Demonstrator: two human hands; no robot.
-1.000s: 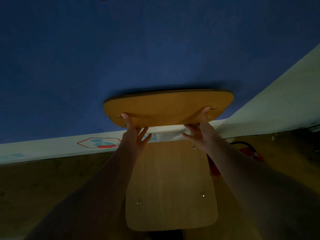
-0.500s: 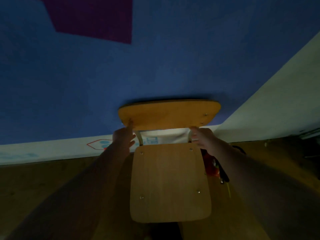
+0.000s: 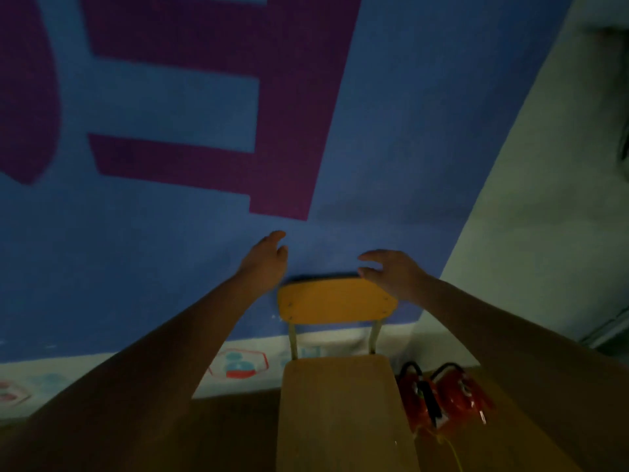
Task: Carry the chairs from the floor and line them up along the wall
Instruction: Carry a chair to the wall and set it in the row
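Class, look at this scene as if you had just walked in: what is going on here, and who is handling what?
A person is setting a wooden chair with a curved orange-brown backrest against the blue wall with purple lettering. The chair stands upright on the brown floor, its back to the wall. Both hands are open and off it: the left hand hovers beside the backrest's left corner, the right hand just above its right corner. Two red fire extinguishers lie on the floor to the chair's right.

Chair (image 3: 337, 303) against blue wall (image 3: 391, 148) (both hands (image 3: 267, 264) above, empty)
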